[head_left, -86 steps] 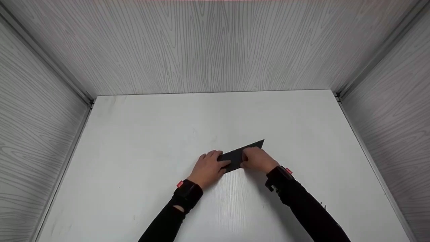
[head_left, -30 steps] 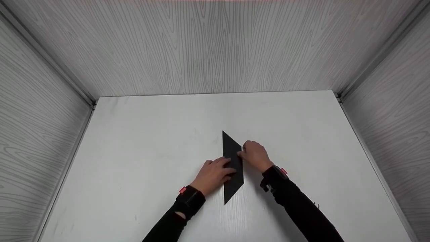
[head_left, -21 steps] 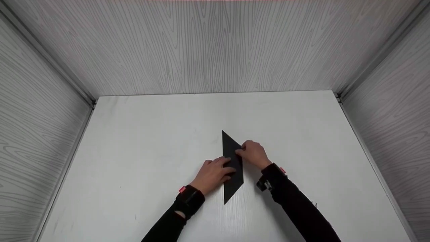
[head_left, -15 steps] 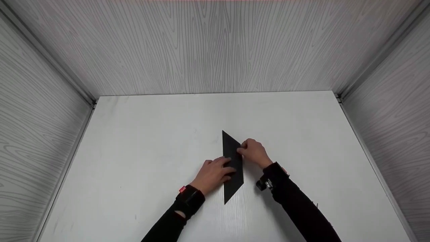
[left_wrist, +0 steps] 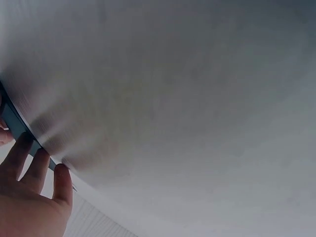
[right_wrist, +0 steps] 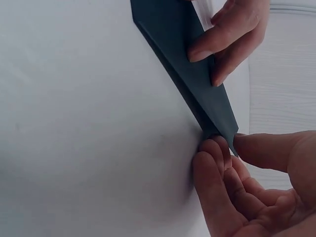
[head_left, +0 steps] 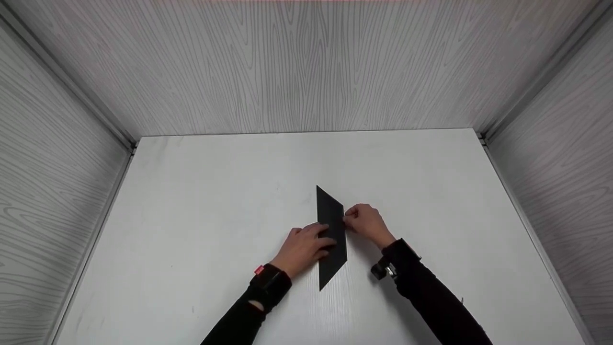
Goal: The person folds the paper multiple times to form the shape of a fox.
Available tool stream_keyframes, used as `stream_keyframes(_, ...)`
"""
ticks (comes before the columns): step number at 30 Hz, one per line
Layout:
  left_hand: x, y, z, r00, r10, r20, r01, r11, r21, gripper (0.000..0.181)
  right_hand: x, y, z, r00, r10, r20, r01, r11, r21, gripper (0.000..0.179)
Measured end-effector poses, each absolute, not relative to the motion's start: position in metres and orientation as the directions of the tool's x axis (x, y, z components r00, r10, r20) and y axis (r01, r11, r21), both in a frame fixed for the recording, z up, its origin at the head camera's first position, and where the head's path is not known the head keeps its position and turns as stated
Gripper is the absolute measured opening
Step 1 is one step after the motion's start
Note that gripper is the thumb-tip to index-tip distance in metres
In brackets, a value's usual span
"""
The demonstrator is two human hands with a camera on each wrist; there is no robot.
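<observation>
A folded sheet of dark paper (head_left: 330, 211), shaped like a long trapezoid, lies on the white table with its long edge toward the left. My left hand (head_left: 299, 249) rests on it from the left, fingers spread over its middle and pressing it down. At its right edge, near the far corner, my right hand (head_left: 366, 223) pinches the paper between thumb and fingers. In the right wrist view the folded paper (right_wrist: 182, 64) shows a narrow gap between its layers along one edge, close to the right hand (right_wrist: 247, 192). The left wrist view catches only a strip of the paper beside the left hand (left_wrist: 34, 192).
The white tabletop (head_left: 215, 191) surrounds the paper. A grey wood-grain panel (head_left: 306, 67) stands along the back, with side panels at the left (head_left: 52, 191) and right (head_left: 560, 182). Both wrists wear black bands with cameras.
Since the oldest frame the paper has turned from slanting rightward to pointing away from me. Lately my right hand has shifted slightly nearer and rightward along the edge; the left hand stays put.
</observation>
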State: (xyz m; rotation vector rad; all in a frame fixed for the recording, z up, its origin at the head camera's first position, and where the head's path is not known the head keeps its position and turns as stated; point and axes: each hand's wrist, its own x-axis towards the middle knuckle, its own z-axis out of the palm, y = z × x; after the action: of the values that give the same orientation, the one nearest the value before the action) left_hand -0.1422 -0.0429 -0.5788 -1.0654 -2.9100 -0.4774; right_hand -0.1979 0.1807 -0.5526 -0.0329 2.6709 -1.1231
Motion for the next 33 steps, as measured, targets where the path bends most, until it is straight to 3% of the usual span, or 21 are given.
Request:
stream_keyframes(22,-0.142,-0.042,-0.572,-0.759,0.643,0.102,0.645,0.72,0.256,0.031,-0.181,0.185,-0.554,-0.96,-0.191,-0.206,0.022,0.68,-0.733,0.01)
stream_keyframes(28,-0.145,-0.04,-0.564,-0.819,0.55,0.164,0.561,0.705,0.434,0.042,-0.18,0.185,-0.55,-0.966,-0.181,-0.187,0.035,0.621,-0.783,0.008)
stream_keyframes(33,-0.148,-0.035,-0.554,-0.937,0.326,0.123,0.307,0.607,0.733,0.061,-0.174,0.186,-0.543,-0.964,-0.228,-0.136,-0.019,0.569,-0.822,0.008)
